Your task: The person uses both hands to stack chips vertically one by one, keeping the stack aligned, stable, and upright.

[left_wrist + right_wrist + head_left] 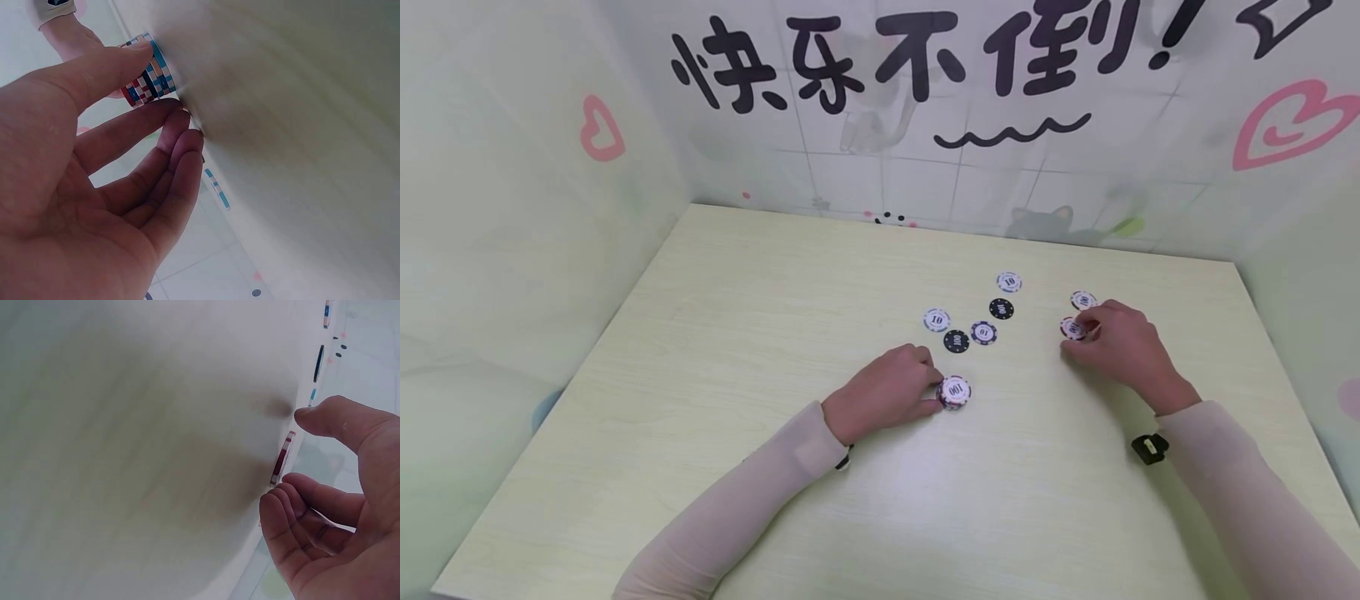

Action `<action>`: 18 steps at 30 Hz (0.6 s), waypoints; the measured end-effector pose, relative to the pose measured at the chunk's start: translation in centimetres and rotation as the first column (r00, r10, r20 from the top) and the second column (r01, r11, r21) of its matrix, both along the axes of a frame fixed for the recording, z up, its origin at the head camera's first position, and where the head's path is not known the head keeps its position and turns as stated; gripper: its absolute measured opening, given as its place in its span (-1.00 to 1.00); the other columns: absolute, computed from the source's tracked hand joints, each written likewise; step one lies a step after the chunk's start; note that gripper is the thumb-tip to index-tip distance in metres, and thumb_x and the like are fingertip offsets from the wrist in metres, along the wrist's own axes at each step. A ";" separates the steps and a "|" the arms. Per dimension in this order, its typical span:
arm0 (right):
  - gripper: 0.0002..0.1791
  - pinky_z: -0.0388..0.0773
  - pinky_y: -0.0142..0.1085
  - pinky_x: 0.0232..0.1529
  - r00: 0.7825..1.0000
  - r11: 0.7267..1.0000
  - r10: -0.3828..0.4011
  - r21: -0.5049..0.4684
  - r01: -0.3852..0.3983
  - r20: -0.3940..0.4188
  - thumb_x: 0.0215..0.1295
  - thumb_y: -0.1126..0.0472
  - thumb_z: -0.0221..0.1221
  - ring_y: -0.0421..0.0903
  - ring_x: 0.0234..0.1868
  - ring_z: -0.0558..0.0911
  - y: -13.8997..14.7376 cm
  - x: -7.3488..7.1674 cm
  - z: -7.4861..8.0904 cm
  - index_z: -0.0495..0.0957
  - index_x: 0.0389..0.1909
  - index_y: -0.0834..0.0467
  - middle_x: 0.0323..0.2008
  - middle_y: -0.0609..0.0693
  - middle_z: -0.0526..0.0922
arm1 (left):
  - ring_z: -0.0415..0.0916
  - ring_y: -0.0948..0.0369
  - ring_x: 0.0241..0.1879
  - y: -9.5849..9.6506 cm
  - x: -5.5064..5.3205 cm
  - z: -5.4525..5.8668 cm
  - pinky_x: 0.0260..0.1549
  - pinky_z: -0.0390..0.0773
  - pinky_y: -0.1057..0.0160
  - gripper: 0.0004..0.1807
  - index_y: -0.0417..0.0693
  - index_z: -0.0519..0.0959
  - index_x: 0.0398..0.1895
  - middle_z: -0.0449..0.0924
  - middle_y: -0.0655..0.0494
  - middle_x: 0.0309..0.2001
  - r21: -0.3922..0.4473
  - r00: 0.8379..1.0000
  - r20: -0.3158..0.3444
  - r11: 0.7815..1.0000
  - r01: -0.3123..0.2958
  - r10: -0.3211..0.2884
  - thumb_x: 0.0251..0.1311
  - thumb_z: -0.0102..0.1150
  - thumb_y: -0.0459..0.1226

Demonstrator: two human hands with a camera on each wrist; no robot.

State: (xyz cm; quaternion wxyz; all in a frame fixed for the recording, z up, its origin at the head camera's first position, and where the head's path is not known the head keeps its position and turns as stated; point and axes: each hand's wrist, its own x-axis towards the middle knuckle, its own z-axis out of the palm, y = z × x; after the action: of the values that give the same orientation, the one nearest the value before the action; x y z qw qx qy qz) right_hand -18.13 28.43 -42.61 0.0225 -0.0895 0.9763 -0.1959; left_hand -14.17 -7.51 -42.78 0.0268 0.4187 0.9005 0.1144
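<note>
Near the middle of the table, my left hand point(891, 387) holds the side of a short stack of poker chips point(955, 392), a white-faced "100" chip on top. The left wrist view shows the thumb against the stack's coloured edges point(153, 78), with the index fingertip at its lower side. To the right, my right hand point(1120, 346) reaches round a red-and-white poker chip point(1072, 328) lying on the table. In the right wrist view, this chip point(282, 459) sits between the spread thumb and fingers, a gap showing beside the thumb. Another "100" chip point(1083, 300) lies just behind it.
Several loose chips lie flat beyond the left hand: white "10" chips point(937, 320) point(1009, 282), black "100" chips point(957, 341) point(1002, 308) and a dark-edged "10" chip point(983, 332). Printed curtains point(880, 183) border the pale wooden table point(700, 333) at the back and sides.
</note>
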 end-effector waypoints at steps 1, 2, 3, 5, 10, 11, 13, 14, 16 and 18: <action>-0.46 0.57 0.19 -0.08 1.000 1.000 -0.003 0.003 0.002 0.005 0.34 0.06 0.42 0.26 -0.11 0.65 0.1 -0.1 0.0 0.69 0.09 0.46 -0.05 0.32 0.65 | 0.72 0.07 -0.10 0.0 0.0 0.0 -0.01 0.69 0.15 -0.75 -0.16 0.86 -0.05 0.79 -0.05 -0.11 -0.001 1.000 -0.001 1.000 0.000 0.000 0.39 0.52 -0.17; -0.45 0.56 0.20 -0.06 1.000 1.000 -0.005 0.006 0.005 0.008 0.35 0.06 0.42 0.27 -0.09 0.65 0.2 -0.2 0.0 0.69 0.10 0.47 -0.04 0.33 0.65 | 0.72 0.07 -0.10 0.0 0.0 0.0 -0.01 0.69 0.15 -0.76 -0.16 0.86 -0.05 0.79 -0.05 -0.11 -0.002 1.000 -0.001 1.000 0.000 0.000 0.39 0.52 -0.17; -0.44 0.56 0.21 -0.05 1.000 1.000 -0.008 0.007 0.008 0.014 0.35 0.06 0.42 0.27 -0.08 0.64 0.3 -0.3 0.0 0.69 0.10 0.47 -0.04 0.33 0.65 | 0.72 0.07 -0.10 0.0 0.0 0.0 -0.01 0.69 0.15 -0.76 -0.16 0.86 -0.05 0.79 -0.05 -0.11 -0.002 1.000 -0.001 1.000 0.000 0.000 0.39 0.52 -0.17; -0.43 0.56 0.22 -0.03 1.000 1.000 -0.013 0.007 0.013 0.024 0.36 0.05 0.42 0.28 -0.07 0.64 0.5 -0.5 0.0 0.68 0.11 0.48 -0.04 0.33 0.65 | 0.72 0.07 -0.10 0.0 0.0 0.1 -0.01 0.68 0.15 -0.76 -0.16 0.86 -0.05 0.79 -0.05 -0.11 -0.004 1.000 -0.002 1.000 0.001 -0.001 0.39 0.52 -0.17; -0.45 0.56 0.22 -0.01 0.999 1.000 -0.019 -0.005 0.019 0.044 0.38 0.04 0.44 0.28 -0.05 0.64 0.8 -0.9 0.1 0.70 0.07 0.48 -0.07 0.32 0.66 | 0.72 0.08 -0.11 0.0 0.0 0.1 -0.01 0.68 0.15 -0.76 -0.16 0.86 -0.05 0.79 -0.05 -0.12 -0.002 1.000 -0.006 1.000 0.001 -0.001 0.39 0.52 -0.18; -0.46 0.56 0.21 0.00 0.999 1.000 -0.020 -0.007 0.021 0.048 0.39 0.03 0.45 0.28 -0.05 0.64 0.8 -0.9 0.1 0.70 0.06 0.47 -0.07 0.32 0.66 | 0.72 0.08 -0.11 0.0 0.0 0.0 -0.01 0.68 0.15 -0.76 -0.16 0.86 -0.05 0.79 -0.04 -0.12 -0.001 1.000 -0.007 1.000 0.001 -0.001 0.39 0.52 -0.18; -0.47 0.56 0.21 0.00 0.998 1.000 -0.024 -0.009 0.024 0.054 0.39 0.03 0.45 0.27 -0.05 0.63 0.9 -1.0 0.1 0.70 0.04 0.46 -0.08 0.32 0.66 | 0.72 0.08 -0.11 0.0 0.0 0.0 -0.01 0.68 0.15 -0.76 -0.16 0.85 -0.05 0.79 -0.04 -0.12 -0.001 1.000 -0.008 1.000 0.000 0.000 0.39 0.52 -0.18; -0.48 0.56 0.21 0.00 0.998 1.000 -0.025 -0.009 0.025 0.056 0.40 0.03 0.44 0.27 -0.05 0.63 0.9 -1.1 0.1 0.70 0.03 0.46 -0.08 0.32 0.66 | 0.72 0.08 -0.11 0.0 0.0 0.0 -0.01 0.68 0.15 -0.76 -0.16 0.85 -0.05 0.79 -0.04 -0.12 -0.001 1.000 -0.008 1.000 0.001 -0.001 0.39 0.52 -0.18; -0.49 0.56 0.21 0.00 0.998 1.000 -0.026 -0.010 0.027 0.059 0.41 0.03 0.43 0.27 -0.05 0.63 0.9 -1.2 0.1 0.70 0.02 0.45 -0.08 0.32 0.66 | 0.71 0.08 -0.11 0.0 0.0 -0.1 -0.01 0.68 0.16 -0.76 -0.16 0.86 -0.05 0.79 -0.04 -0.12 -0.003 1.000 -0.008 1.000 0.000 0.000 0.39 0.52 -0.17; -0.50 0.56 0.21 0.00 0.998 1.000 -0.027 -0.008 0.028 0.059 0.41 0.03 0.42 0.27 -0.06 0.63 1.0 -1.3 0.1 0.70 0.01 0.45 -0.08 0.32 0.65 | 0.71 0.08 -0.10 0.0 0.0 -0.1 -0.01 0.68 0.16 -0.76 -0.15 0.86 -0.05 0.79 -0.04 -0.12 -0.005 1.000 -0.011 1.000 0.001 -0.001 0.40 0.51 -0.17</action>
State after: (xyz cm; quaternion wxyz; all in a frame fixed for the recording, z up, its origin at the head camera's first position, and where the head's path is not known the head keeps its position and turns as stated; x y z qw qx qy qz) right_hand -19.41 29.40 -42.56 0.0480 -0.0704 0.9754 -0.2032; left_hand -14.18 -7.46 -42.85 0.0229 0.4197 0.9007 0.1097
